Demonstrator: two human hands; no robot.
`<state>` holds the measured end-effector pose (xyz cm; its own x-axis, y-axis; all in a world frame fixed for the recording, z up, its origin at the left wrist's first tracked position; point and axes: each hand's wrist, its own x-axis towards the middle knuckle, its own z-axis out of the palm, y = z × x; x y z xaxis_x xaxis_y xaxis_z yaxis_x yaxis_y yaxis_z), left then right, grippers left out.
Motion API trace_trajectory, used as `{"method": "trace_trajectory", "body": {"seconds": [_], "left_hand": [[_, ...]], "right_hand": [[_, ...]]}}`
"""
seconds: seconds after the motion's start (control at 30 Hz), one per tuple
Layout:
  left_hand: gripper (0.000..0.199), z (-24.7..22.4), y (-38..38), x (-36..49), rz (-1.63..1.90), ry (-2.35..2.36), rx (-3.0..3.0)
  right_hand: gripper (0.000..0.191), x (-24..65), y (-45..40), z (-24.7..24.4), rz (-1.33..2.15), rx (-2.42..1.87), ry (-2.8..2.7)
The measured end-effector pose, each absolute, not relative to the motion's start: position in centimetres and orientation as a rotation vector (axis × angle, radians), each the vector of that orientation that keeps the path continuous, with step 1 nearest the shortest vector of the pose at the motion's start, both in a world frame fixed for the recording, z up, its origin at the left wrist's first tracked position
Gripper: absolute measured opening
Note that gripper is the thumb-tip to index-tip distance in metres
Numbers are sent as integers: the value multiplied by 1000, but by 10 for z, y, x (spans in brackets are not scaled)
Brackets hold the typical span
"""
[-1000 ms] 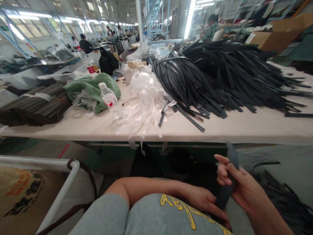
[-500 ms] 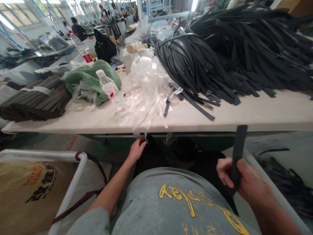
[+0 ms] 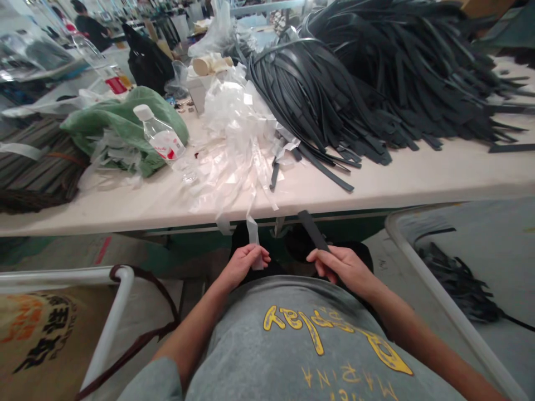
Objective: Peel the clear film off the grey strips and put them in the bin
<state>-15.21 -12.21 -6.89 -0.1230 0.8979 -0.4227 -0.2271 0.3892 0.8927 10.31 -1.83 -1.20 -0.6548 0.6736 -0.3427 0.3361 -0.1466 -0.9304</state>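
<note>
Between the thumb and fingers of my left hand (image 3: pixel 249 262) is a translucent white plastic strip (image 3: pixel 252 228), whose upper end runs up to the table edge. My right hand (image 3: pixel 340 266) grips a flat dark grey strap (image 3: pixel 312 229), its free end pointing up and to the left. Both hands are in front of my body, just below the table edge, with a gap between them. A heap of clear plastic strips (image 3: pixel 234 133) lies on the table above my left hand. Beyond it to the right spreads a large pile of dark straps (image 3: pixel 326 106).
On the table (image 3: pixel 401 184) a plastic bottle (image 3: pixel 161 136) leans against a green cloth (image 3: pixel 125 120). A bundle of dark strips (image 3: pixel 37 172) lies far left. Low at left stands a white-framed cart (image 3: pixel 104 328); at right, a bin (image 3: pixel 422 273) contains dark straps. A person (image 3: pixel 90 28) sits behind.
My right hand has swung inward from the right with the dark strap, closer to my left hand. My left hand has drawn the plastic strip slightly right and down. The view has shifted right.
</note>
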Motion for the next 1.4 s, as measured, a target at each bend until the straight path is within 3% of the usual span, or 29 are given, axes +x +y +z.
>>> {"method": "trace_trajectory", "body": {"seconds": [0.2, 0.4, 0.83, 1.13, 1.4], "left_hand": [[40, -50, -134, -134, 1062, 1091, 490], [40, -43, -138, -131, 1105, 1151, 490], [19, -35, -127, -127, 915, 1222, 621], [36, -24, -105, -111, 1269, 1121, 200], [30, -9, -87, -82, 1346, 1057, 113]], "right_hand": [[37, 18, -16, -22, 1834, -996, -2063], [27, -12, -12, -24, 1688, -922, -2161], [21, 1, -5, -10, 1468, -850, -2257], [48, 93, -28, 30, 1709, -844, -2315], [46, 122, -52, 24, 1449, -997, -2612]]}}
